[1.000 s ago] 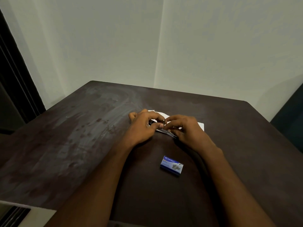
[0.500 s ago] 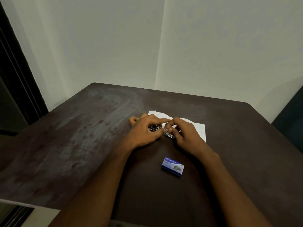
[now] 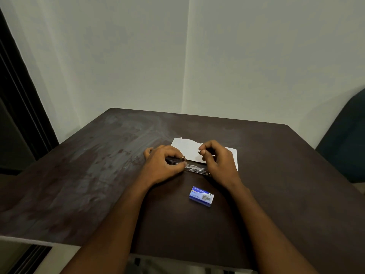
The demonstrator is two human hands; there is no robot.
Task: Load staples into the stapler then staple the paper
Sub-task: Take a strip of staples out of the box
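Note:
A small dark stapler [image 3: 194, 168] lies opened on the dark table [image 3: 98, 175], its metal staple channel showing between my hands. My left hand [image 3: 164, 165] grips the stapler's left end. My right hand [image 3: 218, 162] hovers over the right end, thumb and forefinger pinched together near the fingertips; whether a strip of staples sits in the pinch is too small to tell. A white sheet of paper [image 3: 187, 148] lies flat just behind the stapler, partly under my right hand. A blue staple box [image 3: 201, 196] rests closer to me.
The table's far edge meets a white wall corner. A dark door frame [image 3: 19, 95] stands at the left and a dark chair [image 3: 347, 139] at the right. Bare tabletop spreads to the left and right of my hands.
My right hand has lifted and drawn back from the left hand, exposing the stapler's metal channel. The left hand keeps its hold on the stapler.

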